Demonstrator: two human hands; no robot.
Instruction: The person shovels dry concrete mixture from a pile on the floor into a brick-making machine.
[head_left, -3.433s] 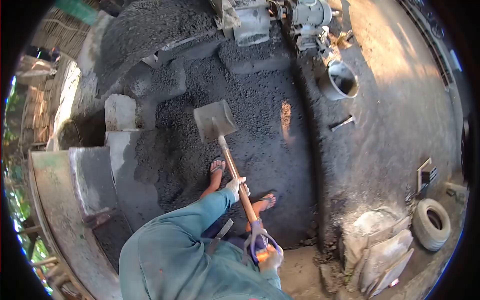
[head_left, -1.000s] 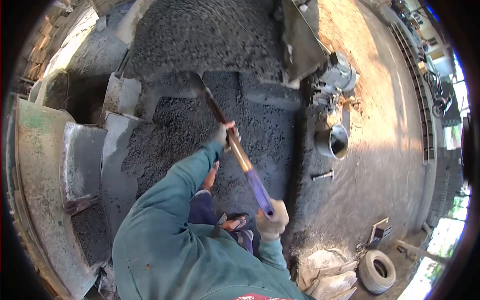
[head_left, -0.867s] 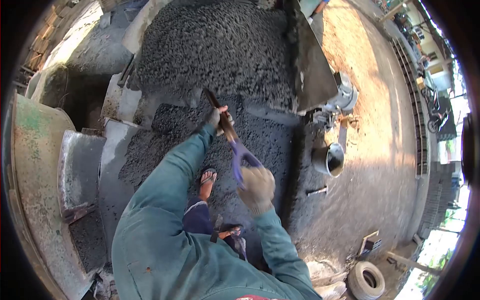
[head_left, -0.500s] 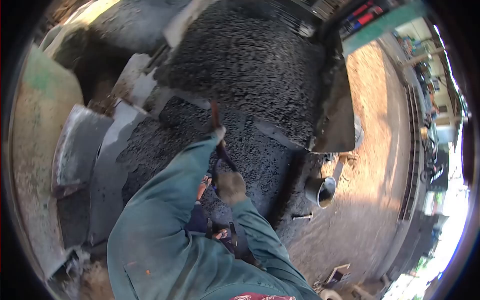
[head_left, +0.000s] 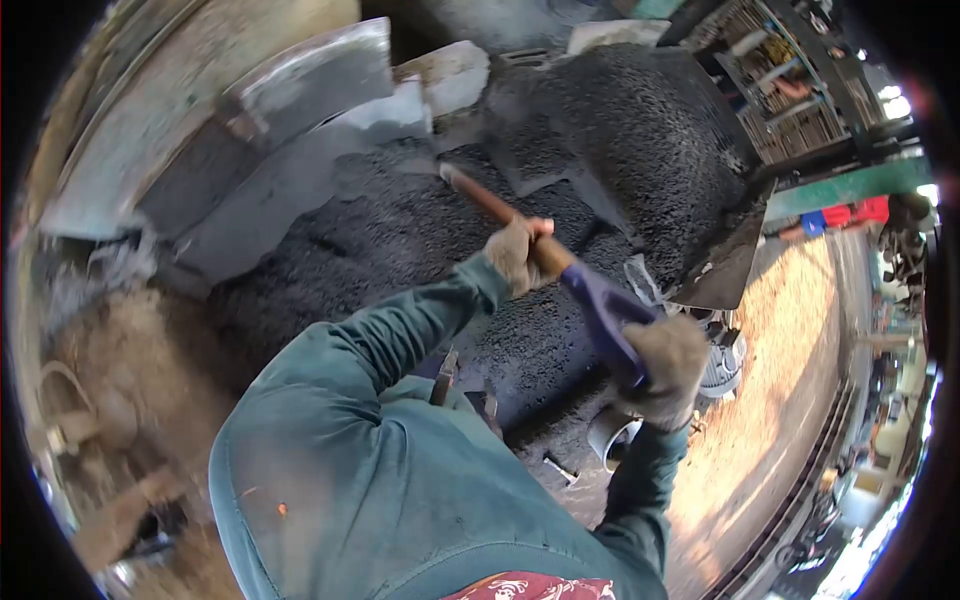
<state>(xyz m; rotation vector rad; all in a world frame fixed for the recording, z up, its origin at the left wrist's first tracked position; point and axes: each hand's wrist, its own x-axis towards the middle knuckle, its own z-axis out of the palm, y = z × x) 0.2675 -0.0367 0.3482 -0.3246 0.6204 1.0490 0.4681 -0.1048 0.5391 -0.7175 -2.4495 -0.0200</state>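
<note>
My left hand, in a worn work glove with the fingertips showing, is wrapped round the wooden shaft of a shovel. My right hand, also gloved, is closed on its purple D-shaped grip. The shaft slants from the grip at lower right up to the far left. Its blade end lies against dark, wet, grainy material spread on the floor, and the blade itself is hard to make out. A larger heap of the same material slopes up behind.
Grey slabs lean along the far left. A metal sheet edges the heap on the right. Near my right forearm are a bucket, a hammer and a ribbed motor housing. Another person in red and blue is at far right.
My view has turned, so the slabs now lie across the upper left. Both hands have risen with the shovel, and its grip has swung out to the right.
</note>
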